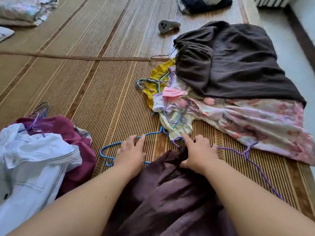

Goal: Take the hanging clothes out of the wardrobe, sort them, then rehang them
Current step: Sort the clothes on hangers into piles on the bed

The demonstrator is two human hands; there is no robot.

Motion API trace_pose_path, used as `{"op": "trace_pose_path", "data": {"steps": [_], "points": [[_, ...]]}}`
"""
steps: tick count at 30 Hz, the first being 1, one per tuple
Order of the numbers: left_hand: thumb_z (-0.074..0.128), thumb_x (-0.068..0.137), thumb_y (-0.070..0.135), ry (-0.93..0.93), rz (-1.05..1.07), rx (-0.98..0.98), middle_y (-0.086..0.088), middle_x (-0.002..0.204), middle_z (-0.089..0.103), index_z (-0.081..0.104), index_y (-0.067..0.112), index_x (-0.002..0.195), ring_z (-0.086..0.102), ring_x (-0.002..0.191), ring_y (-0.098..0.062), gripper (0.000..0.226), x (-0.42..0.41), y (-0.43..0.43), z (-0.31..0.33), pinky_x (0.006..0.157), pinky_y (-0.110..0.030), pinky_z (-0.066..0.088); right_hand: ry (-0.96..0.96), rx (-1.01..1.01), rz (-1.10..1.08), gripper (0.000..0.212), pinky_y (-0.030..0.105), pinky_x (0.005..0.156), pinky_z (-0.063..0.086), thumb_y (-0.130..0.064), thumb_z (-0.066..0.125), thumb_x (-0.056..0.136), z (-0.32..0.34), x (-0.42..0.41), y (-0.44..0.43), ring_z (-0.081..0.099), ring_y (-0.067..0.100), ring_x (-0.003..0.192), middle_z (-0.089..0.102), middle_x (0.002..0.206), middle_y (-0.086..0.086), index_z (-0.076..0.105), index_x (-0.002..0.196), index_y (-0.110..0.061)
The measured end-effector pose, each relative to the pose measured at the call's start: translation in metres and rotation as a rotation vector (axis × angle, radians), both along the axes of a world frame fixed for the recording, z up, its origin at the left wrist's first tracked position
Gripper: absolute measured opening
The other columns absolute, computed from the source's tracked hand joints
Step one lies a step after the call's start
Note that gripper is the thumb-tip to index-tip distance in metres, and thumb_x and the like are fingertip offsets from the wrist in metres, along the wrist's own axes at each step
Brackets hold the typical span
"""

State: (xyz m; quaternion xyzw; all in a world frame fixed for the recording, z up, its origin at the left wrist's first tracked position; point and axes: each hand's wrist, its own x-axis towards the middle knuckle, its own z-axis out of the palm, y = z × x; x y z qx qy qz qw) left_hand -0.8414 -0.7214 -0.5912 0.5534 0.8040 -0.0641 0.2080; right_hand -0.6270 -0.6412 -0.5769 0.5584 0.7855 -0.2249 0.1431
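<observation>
1 creased dusky-purple garment (pixel 170 193) bunches in the right hand (pixel 199 153).

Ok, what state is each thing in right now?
Left hand, flat on bare blue hanger.
Right hand, on purple hanger; grip unclear.
Dark purple garment, bunched at right hand.
Brown garment, lying atop pile.
Floral dress, spread flat.
White shirt, crumpled on maroon garment.

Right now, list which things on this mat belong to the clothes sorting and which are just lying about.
Job: blue hanger, purple hanger, plum garment, dark brown garment, floral dress, yellow garment, white shirt, maroon garment.
Lying about: grey object, folded bedding, dark bundle.
</observation>
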Motion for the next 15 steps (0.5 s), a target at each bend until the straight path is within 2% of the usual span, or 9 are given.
{"op": "trace_pose_path", "data": {"steps": [3,5,7,9,12,15], "points": [[0.044,0.095,0.041,0.042,0.036,-0.032,-0.005,0.143,0.025,0.025,0.033,0.143,0.025,0.127,-0.028,0.052,-0.001,0.012,0.002,0.106,-0.046,0.026,0.040,0.027,0.027,0.095,0.059,0.108,0.021,-0.046,0.069,0.068,0.005,0.013,-0.011,0.034,0.026,0.117,0.031,0.113,0.001,0.012,0.144,-0.045],[0.044,0.095,0.043,0.061,0.062,-0.081,-0.005,0.132,0.036,0.044,0.030,0.129,0.031,0.121,-0.027,0.036,-0.001,0.021,0.010,0.102,-0.045,0.030,0.055,0.029,0.027,0.091,0.055,0.108,0.025,-0.044,0.068,0.069,0.011,0.025,-0.018,0.035,0.024,0.115,0.027,0.105,-0.002,0.016,0.143,-0.046],[0.041,0.096,0.044,0.084,0.043,-0.177,-0.004,0.123,0.045,0.054,0.025,0.116,0.036,0.117,-0.027,0.030,-0.001,0.025,0.018,0.098,-0.044,0.034,0.062,0.019,0.024,0.089,0.051,0.107,0.028,-0.043,0.067,0.070,0.019,0.037,-0.025,0.036,0.023,0.114,0.024,0.101,-0.004,0.017,0.143,-0.047],[0.036,0.098,0.043,-0.021,0.045,-0.221,-0.004,0.115,0.054,0.055,0.020,0.106,0.044,0.110,-0.026,0.030,-0.001,0.021,0.026,0.093,-0.042,0.039,0.072,0.009,0.029,0.088,0.048,0.105,0.030,-0.044,0.067,0.070,0.026,0.048,-0.032,0.036,0.021,0.114,0.025,0.101,-0.005,0.018,0.143,-0.048],[0.036,0.099,0.038,-0.345,0.127,-0.098,-0.004,0.092,0.060,0.049,0.022,0.088,0.053,0.081,-0.019,0.023,-0.001,0.008,0.051,0.071,-0.034,0.043,0.084,0.007,0.026,0.089,0.049,0.107,0.028,-0.049,0.067,0.068,0.039,0.059,-0.044,0.037,0.019,0.115,0.025,0.103,-0.007,0.017,0.143,-0.049],[0.040,0.098,0.038,-0.396,0.110,0.065,0.002,0.073,0.057,0.051,0.027,0.085,0.051,0.065,-0.016,0.020,-0.004,-0.002,0.090,0.059,-0.031,0.038,0.043,-0.030,0.018,0.099,0.056,0.111,0.019,-0.051,0.070,0.066,0.056,0.060,-0.054,0.031,0.019,0.125,0.030,0.121,-0.005,0.010,0.144,-0.050]]}}
